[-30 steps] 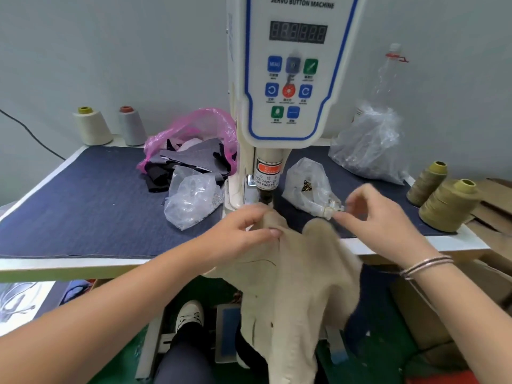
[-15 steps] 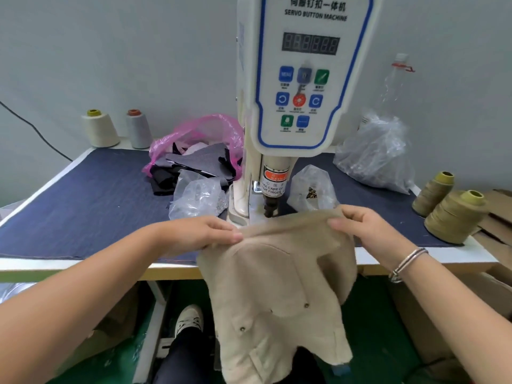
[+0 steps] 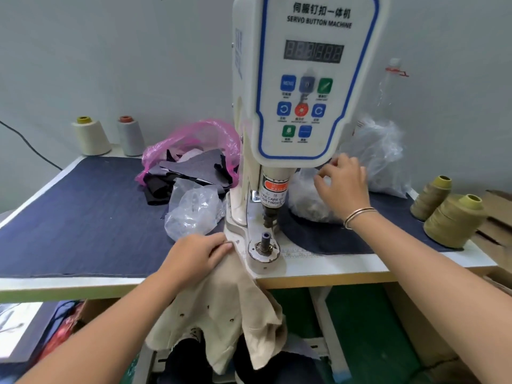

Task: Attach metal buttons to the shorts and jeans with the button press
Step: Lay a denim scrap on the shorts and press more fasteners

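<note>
Holding the beige shorts (image 3: 221, 309) at their top edge, the left hand (image 3: 198, 254) has its grip curled and pinching the cloth at the front lip of the bench (image 3: 346, 268), just left of the button press (image 3: 302, 87). Most of the garment hangs below the bench edge; small dark metal studs show on its face. The press's lower die post (image 3: 266, 236) stands bare on its round base, with the shorts touching the base's left side, not over the post. The right hand (image 3: 342, 187) is up behind the press head, fingers spread and loosely bent over a clear plastic bag (image 3: 307, 205) on the dark mat; whether it holds anything, cannot tell. Further clear bags, a pink bag of fabric scraps (image 3: 191, 159), and thread cones (image 3: 453, 220) sit around the bench.
</note>
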`<state>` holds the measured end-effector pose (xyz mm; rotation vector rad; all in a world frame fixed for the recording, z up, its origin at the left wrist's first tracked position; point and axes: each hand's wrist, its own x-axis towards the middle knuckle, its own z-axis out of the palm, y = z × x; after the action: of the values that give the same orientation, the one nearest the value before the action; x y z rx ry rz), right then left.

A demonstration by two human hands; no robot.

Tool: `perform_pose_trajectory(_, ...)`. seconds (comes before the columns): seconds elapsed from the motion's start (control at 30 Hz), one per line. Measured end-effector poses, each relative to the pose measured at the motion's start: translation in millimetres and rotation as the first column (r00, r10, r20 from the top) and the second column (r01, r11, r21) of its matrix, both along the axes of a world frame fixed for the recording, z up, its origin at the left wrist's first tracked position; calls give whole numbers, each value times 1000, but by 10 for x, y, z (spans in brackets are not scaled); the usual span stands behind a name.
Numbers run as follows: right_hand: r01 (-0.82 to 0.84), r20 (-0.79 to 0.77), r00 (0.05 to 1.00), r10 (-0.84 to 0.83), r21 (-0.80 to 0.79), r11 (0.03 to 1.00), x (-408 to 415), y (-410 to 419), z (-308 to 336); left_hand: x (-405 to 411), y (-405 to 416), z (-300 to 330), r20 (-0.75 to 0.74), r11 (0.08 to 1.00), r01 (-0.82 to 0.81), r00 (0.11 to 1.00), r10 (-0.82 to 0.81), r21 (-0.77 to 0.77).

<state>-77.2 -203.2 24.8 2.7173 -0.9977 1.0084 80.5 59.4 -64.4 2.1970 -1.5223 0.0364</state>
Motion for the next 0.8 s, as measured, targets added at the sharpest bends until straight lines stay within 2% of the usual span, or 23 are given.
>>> perform_pose_trajectory(0.03, 30, -7, 1000, -29, 47, 998, 65, -5, 38, 4, 5, -2, 15, 1000, -1, 1000, 1, -7)
perform_pose_trajectory(0.07, 86, -115, 990, -77, 80, 993, 115, -27, 66, 6, 10, -4, 44, 1000, -1, 999, 1, -15)
perform_pose_trajectory(0.1, 146, -294, 949, -117, 77, 986, 157, -47, 88, 9, 9, -5, 93, 1000, 5, 996, -3, -19)
perform_pose_trajectory(0.17, 205, -609, 787, -102, 102, 973, 242, -84, 84, 20, -20, 4, 207, 999, 29, 978, -31, 14)
perform_pose_trajectory(0.23, 287, -726, 686, -45, 214, 934, 348, -106, 63, 31, -71, 21, 214, 997, 36, 976, -51, 71)
perform_pose_trajectory(0.3, 363, -735, 675, -64, 255, 896, 446, -97, 36, 59, -108, 22, 131, 996, 18, 991, -28, 84)
perform_pose_trajectory(0.4, 377, -764, 633, -125, 163, 912, 532, -56, -51, 94, -111, 9, 19, 997, -7, 1000, 6, 75)
perform_pose_trajectory(0.6, 369, -771, 626, -118, 159, 916, 546, 28, -114, 87, -109, 4, -1, 997, -23, 1000, 23, 68)
perform_pose_trajectory(0.73, 427, -840, 538, -70, 200, 882, 566, 67, -106, 66, -108, 4, 4, 998, -40, 999, 40, 52)
perform_pose_trajectory(0.8, 431, -825, 563, -59, 232, 872, 589, 34, -117, 58, -106, 8, 3, 998, -48, 999, 48, 46)
